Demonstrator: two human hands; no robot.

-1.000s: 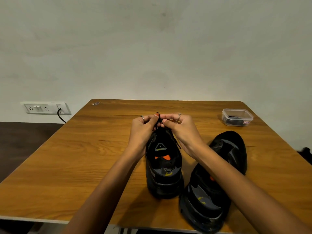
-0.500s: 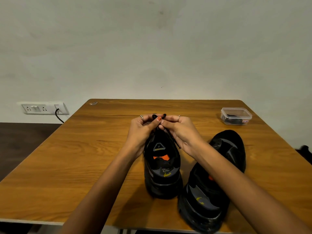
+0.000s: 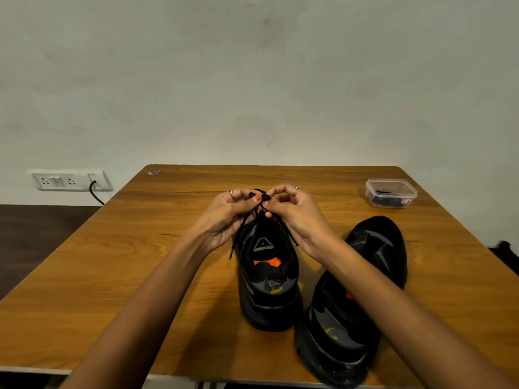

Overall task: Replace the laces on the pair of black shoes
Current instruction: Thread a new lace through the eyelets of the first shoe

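Two black shoes stand on the wooden table [image 3: 112, 270], heels toward me. Over the tongue of the left shoe [image 3: 268, 279], my left hand [image 3: 224, 217] and my right hand [image 3: 297, 217] meet. Each hand pinches a loop of the black lace [image 3: 259, 197] between thumb and fingers. One loose lace end hangs down the shoe's left side and another trails on its right. The right shoe [image 3: 354, 299] lies beside it, partly hidden under my right forearm; I see no lace on it.
A clear lidded plastic box [image 3: 391, 193] with something dark inside sits at the table's far right. A wall socket strip [image 3: 71, 180] with a black cable plugged in is on the wall at left. A small scrap [image 3: 154, 172] lies at the far left corner.
My fingertips have lifted slightly and spread the lace loops above the tongue. The left lace end now hangs lower down the shoe's side. The shoes have stayed in place.
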